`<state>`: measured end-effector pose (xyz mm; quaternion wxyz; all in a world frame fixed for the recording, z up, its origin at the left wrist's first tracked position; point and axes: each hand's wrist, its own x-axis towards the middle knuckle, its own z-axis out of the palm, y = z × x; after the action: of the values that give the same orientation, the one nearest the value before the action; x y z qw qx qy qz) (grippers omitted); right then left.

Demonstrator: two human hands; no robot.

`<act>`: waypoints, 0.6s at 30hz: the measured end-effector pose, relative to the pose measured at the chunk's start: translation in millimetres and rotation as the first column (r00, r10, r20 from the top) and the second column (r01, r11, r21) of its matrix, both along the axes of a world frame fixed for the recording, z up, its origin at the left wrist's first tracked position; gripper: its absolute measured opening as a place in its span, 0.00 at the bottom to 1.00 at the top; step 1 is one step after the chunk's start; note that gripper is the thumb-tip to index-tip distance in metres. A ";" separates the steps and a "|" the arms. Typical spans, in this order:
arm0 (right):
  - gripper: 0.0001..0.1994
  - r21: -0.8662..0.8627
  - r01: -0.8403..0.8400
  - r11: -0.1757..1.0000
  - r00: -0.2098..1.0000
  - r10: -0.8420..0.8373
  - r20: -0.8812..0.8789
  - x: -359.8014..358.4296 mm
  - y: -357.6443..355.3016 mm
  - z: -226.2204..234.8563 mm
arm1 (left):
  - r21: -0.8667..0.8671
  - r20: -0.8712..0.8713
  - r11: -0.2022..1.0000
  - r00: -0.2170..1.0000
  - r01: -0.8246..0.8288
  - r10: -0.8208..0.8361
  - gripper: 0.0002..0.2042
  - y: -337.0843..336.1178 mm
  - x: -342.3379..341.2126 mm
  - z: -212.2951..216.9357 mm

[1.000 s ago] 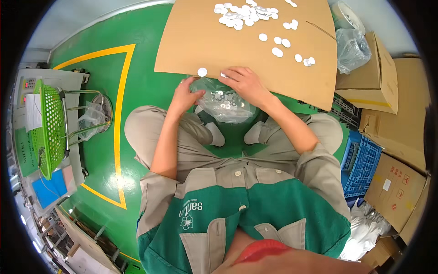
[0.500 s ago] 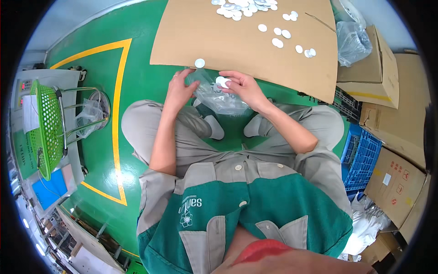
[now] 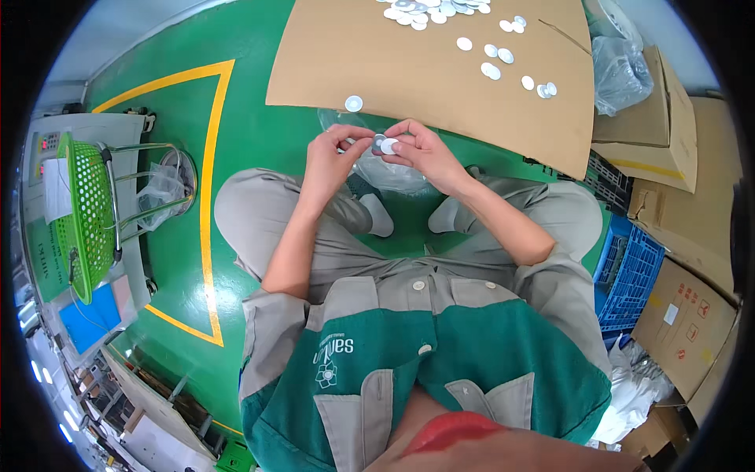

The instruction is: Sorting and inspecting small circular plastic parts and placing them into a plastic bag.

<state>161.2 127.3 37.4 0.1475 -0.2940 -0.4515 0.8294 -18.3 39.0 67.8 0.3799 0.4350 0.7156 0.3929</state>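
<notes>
I sit cross-legged on a green floor. My left hand point(image 3: 334, 153) and my right hand point(image 3: 421, 149) meet above my lap, pinching a small white round disc point(image 3: 385, 145) between their fingertips. Under them lies a clear plastic bag point(image 3: 389, 175) between my feet. Just beyond, a flat brown cardboard sheet point(image 3: 425, 79) covers the floor. One white disc point(image 3: 354, 103) lies near its front edge, and several more discs point(image 3: 440, 11) are scattered at its far end.
A green mesh basket point(image 3: 88, 208) on a metal stand is at my left. Cardboard boxes point(image 3: 668, 157) and a blue plastic crate point(image 3: 629, 275) are stacked at my right, with clear plastic bags point(image 3: 617, 63) on top. A yellow line point(image 3: 206, 197) marks the floor.
Both hands have lifted from the plastic bag near the cardboard's edge and come together over my lap, now holding a disc between the fingertips.
</notes>
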 end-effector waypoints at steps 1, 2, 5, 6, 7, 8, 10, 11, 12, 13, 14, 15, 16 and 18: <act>0.10 -0.010 -0.010 1.000 1.000 0.009 -0.007 -0.5 -0.9 1.5 | 0.013 -0.018 1.000 1.000 0.010 -0.010 0.07 1.1 -2.1 -4.1; 0.10 -0.024 -0.015 1.000 1.000 0.015 0.008 -1.3 -1.7 4.7 | 0.014 -0.019 1.000 1.000 0.010 -0.009 0.07 1.0 -2.0 -6.9; 0.10 -0.020 0.007 1.000 1.000 -0.007 -0.008 -1.9 -3.3 -2.1 | -0.040 0.245 0.999 0.969 -0.025 0.034 0.07 2.7 0.9 -9.8; 0.09 0.108 0.023 0.994 0.998 -0.030 0.059 -0.8 -3.2 -7.9 | -0.057 0.212 0.997 0.975 -0.059 0.069 0.07 3.2 0.0 -13.4; 0.09 0.233 0.027 0.972 0.991 -0.056 0.123 -2.5 -3.4 -7.3 | -0.074 0.176 0.993 0.978 -0.096 0.108 0.07 3.7 -2.1 -16.7; 0.06 0.452 0.054 0.890 0.956 -0.177 0.233 -3.4 -5.4 -2.8 | -0.068 0.000 0.990 0.993 -0.120 0.120 0.08 5.1 -2.9 -16.5; 0.06 0.516 0.071 0.853 0.954 -0.210 0.216 -0.6 -7.9 -2.3 | 0.050 -0.093 0.996 0.992 -0.075 0.080 0.09 2.8 -2.3 -21.2; 0.05 0.578 0.088 0.811 0.949 -0.244 0.197 0.4 -8.5 -1.4 | -0.002 -0.067 0.997 0.995 -0.081 0.080 0.09 1.5 -0.7 -21.1; 0.04 0.655 0.127 0.745 0.949 -0.283 0.138 -0.5 -9.3 0.2 | -0.110 0.152 0.992 0.985 -0.061 0.077 0.10 2.3 -2.3 -19.8; 0.04 0.655 0.128 0.745 0.949 -0.284 0.138 1.1 -9.2 -1.1 | -0.209 0.363 0.978 0.927 -0.015 0.092 0.11 2.7 -3.4 -17.4; 0.05 0.804 0.118 0.583 0.957 -0.283 0.064 3.3 -8.9 -4.0 | -0.261 0.484 0.963 0.873 0.073 0.065 0.12 3.2 -4.0 -11.0; 0.06 0.913 0.113 0.391 0.964 -0.265 -0.006 5.0 -9.3 -6.9 | -0.261 0.484 0.962 0.873 0.075 0.064 0.12 3.1 -3.9 -13.3; 0.05 0.924 0.135 0.359 0.966 -0.256 -0.041 4.1 -11.6 -8.5 | -0.251 0.561 0.964 0.824 0.087 0.072 0.12 2.4 -4.8 -16.1; 0.05 0.945 0.134 0.299 0.970 -0.233 -0.064 4.8 -12.3 -12.7 | -0.235 0.646 0.967 0.759 0.101 0.078 0.11 1.1 -7.8 -21.8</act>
<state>165.9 115.0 24.8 0.3651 -0.2378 -0.8179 0.3757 -26.1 40.1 46.0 0.6597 0.2233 0.5808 0.4214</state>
